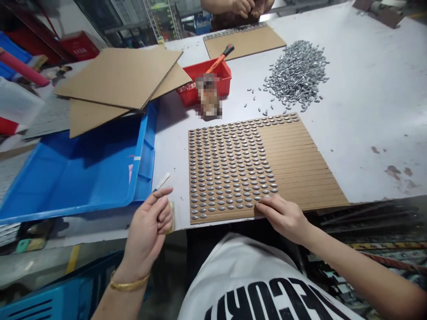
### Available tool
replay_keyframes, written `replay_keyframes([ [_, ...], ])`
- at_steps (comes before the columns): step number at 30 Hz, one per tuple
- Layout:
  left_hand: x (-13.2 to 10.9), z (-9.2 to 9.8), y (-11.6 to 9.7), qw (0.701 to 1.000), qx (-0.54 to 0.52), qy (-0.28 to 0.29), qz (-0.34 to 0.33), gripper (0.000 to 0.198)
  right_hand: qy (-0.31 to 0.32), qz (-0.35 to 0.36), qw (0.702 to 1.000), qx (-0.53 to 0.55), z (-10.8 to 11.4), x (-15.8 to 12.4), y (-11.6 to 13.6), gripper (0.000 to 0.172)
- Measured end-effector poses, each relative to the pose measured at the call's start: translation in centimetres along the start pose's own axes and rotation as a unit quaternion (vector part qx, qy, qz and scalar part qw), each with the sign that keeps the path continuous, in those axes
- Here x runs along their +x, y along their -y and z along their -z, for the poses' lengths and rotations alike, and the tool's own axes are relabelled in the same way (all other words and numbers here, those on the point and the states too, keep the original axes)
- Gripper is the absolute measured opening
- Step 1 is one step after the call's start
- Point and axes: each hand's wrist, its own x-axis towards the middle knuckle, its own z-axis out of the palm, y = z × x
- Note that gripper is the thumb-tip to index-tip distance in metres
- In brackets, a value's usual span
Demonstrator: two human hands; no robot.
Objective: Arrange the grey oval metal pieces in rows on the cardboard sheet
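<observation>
A ridged cardboard sheet point(307, 169) lies at the table's near edge, its left part filled with rows of small silver oval pieces point(230, 164). My right hand point(283, 215) rests on the sheet's near edge, fingers together, fingertips pressing at the last pieces of the front rows. My left hand point(150, 226) is curled by the table edge, left of the sheet, around a small pale object I cannot make out. A loose heap of the silver pieces point(296, 71) lies further back on the right.
A blue tray point(76, 178) sits to the left, with cardboard sheets point(120, 78) stacked partly over it. Behind the sheet stands a red bin point(203, 82) with an orange-handled tool point(220, 58). Another person's hands point(247, 6) work at a second cardboard sheet point(247, 42) at the far edge.
</observation>
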Motion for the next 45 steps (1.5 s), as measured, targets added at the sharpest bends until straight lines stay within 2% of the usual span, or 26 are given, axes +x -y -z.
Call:
replay_keyframes([
  [5,-2.3,1.5,1.8,0.999,-0.040,-0.025,-0.002,0.019,-0.001,0.022,0.999,-0.034,-0.2,0.1,0.1,0.032],
  [9,-2.8,1.7,2.5,0.998,-0.061,-0.024,-0.005,0.019,-0.012,0.030,0.998,-0.046,-0.4,0.0,0.2,0.033],
  [14,-3.0,1.6,3.5,0.996,-0.084,-0.013,0.018,0.018,0.016,0.033,0.998,-0.047,0.0,0.1,0.3,0.031],
  [20,-3.7,2.7,4.8,0.992,-0.114,-0.035,0.029,0.021,0.028,0.016,0.998,-0.061,0.4,0.6,0.8,0.025],
  [25,-4.5,3.6,6.0,0.986,-0.142,-0.082,0.031,0.023,0.047,0.014,0.996,-0.071,2.3,1.5,0.6,0.028],
  [28,-4.5,3.9,7.0,0.976,-0.181,-0.113,0.034,0.024,0.055,0.035,0.992,-0.105,4.1,5.0,-1.5,0.033],
  [31,-4.2,4.0,7.9,0.962,-0.226,-0.150,0.031,0.025,0.081,0.086,0.978,-0.173,4.6,11.1,-5.5,0.043],
  [35,-4.3,4.2,9.1,0.938,-0.264,-0.224,0.038,0.022,0.106,0.129,0.955,-0.246,2.1,20.0,-12.0,0.059],
  [38,-4.5,4.6,10.3,0.907,-0.290,-0.297,0.075,0.016,0.113,0.152,0.943,-0.274,-0.6,25.4,-16.0,0.063],
  [42,-4.8,4.8,12.3,0.864,-0.319,-0.373,0.113,0.013,0.115,0.206,0.927,-0.292,-3.2,30.3,-19.4,0.062],
  [45,-6.0,4.7,13.5,0.844,-0.329,-0.408,0.116,0.016,0.110,0.216,0.924,-0.297,-3.3,33.2,-21.6,0.061],
])
